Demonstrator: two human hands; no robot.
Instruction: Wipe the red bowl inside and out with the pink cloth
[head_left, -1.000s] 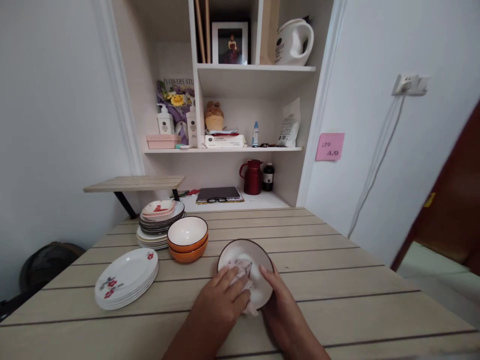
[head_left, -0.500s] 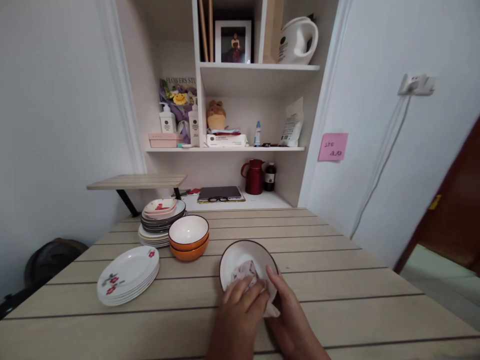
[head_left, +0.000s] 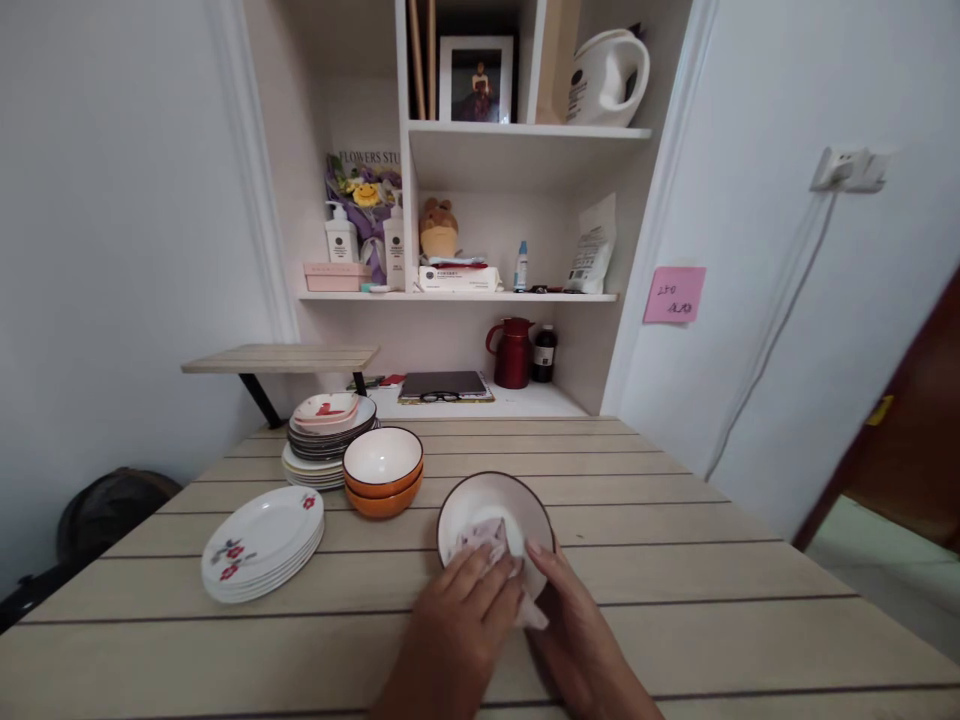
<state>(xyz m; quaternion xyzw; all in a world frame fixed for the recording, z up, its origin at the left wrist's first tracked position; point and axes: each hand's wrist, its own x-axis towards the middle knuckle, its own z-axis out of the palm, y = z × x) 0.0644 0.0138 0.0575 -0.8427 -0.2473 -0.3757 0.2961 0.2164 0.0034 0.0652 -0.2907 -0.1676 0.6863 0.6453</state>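
A white bowl with a dark rim (head_left: 517,500) is tilted toward me above the front middle of the table. My right hand (head_left: 574,620) grips its right side, thumb over the rim and the other fingers behind and underneath. Inside the bowl, my left hand (head_left: 469,610) presses a crumpled pale cloth (head_left: 484,535) against the inner wall. One end of the cloth hangs over the near rim between my hands. Two stacked orange bowls (head_left: 384,485) with white insides stand to the left of my hands.
A stack of white floral plates (head_left: 262,540) lies at the left of the wooden table (head_left: 712,640). Behind it stand piled plates with small dishes (head_left: 326,410) on top, near a raised wooden shelf (head_left: 281,358). A red jug (head_left: 513,355) stands at the back.
My left hand and the cloth have moved slightly left inside the bowl. The whole view has shifted a little, and my right hand keeps its hold on the bowl.
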